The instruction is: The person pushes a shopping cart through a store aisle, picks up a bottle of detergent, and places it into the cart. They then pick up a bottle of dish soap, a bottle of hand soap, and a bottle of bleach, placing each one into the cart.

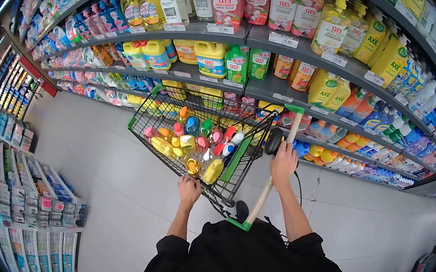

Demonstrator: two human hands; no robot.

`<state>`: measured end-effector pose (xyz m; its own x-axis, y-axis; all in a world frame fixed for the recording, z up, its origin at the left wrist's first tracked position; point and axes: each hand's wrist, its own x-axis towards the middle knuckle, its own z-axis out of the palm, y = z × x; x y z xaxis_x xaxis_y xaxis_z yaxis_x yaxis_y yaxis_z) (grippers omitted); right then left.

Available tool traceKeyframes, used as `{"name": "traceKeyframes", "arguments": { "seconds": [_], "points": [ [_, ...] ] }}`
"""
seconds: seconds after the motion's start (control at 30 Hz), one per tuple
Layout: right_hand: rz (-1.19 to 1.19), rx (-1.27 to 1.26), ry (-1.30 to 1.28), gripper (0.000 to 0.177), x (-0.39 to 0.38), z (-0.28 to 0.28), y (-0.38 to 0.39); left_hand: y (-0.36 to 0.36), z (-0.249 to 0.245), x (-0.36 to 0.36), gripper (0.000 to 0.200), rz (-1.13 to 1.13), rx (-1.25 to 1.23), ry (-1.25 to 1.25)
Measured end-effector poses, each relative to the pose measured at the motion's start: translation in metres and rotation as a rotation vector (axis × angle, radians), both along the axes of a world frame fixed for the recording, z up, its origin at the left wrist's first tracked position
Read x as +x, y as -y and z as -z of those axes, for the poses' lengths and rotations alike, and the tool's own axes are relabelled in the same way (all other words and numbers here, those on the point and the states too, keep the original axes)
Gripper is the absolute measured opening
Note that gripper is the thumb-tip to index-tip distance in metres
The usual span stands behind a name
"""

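A black wire shopping cart (148,156) with green corner pieces stands before me, turned at an angle to the shelf. Several bottles lie jumbled inside, among them a blue-labelled bottle (192,125), an amber bottle (193,165) and a yellow bottle (213,171). My right hand (284,166) is closed round the cart's pale handle bar (259,203). At the basket's near side, my left hand (189,190) has its fingers curled over the wire rim, close to the amber bottle. Its fingertips are partly hidden. A black rounded object (273,142) sits beside the handle.
A long shelf (206,26) of cleaning products runs along the far and right sides. Yellow jugs (211,58) and pump bottles (227,3) fill its tiers. A display rack (35,192) with small packages stands left, across the grey floor (100,148). My shoe (242,209) shows below the cart.
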<state>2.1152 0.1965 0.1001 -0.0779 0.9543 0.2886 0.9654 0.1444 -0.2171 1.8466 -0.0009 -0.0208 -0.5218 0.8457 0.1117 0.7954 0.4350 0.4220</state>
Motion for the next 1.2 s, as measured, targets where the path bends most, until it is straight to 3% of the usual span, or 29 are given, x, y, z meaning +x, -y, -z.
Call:
{"name": "traceKeyframes", "arguments": {
  "seconds": [0.07, 0.27, 0.47, 0.57, 0.77, 1.0, 1.2],
  "points": [
    [-0.003, 0.028, -0.159, 0.053, 0.004, -0.002, 0.003, 0.002, 0.003, -0.002, 0.022, -0.003, 0.033, -0.028],
    [0.050, 0.085, -0.215, 0.050, 0.005, 0.005, 0.001, -0.013, -0.003, -0.020, 0.025, 0.048, -0.210, -0.050],
    [0.117, 0.116, -0.266, 0.044, 0.001, 0.017, -0.004, -0.038, 0.003, -0.096, 0.025, 0.065, -0.483, -0.039],
    [0.169, 0.179, -0.249, 0.044, -0.005, 0.016, -0.008, -0.059, 0.005, -0.146, 0.026, -0.047, -0.520, -0.008],
    [0.317, 0.109, -0.223, 0.050, -0.013, 0.015, -0.003, -0.079, 0.014, -0.225, 0.029, -0.071, -0.527, -0.096],
    [0.354, 0.063, -0.035, 0.043, -0.022, 0.012, -0.004, -0.102, 0.021, -0.238, 0.026, -0.192, -0.596, -0.036],
    [0.390, 0.066, 0.135, 0.042, -0.031, 0.008, -0.005, -0.091, 0.024, -0.237, 0.022, -0.112, -0.411, -0.109]
  ]
}}
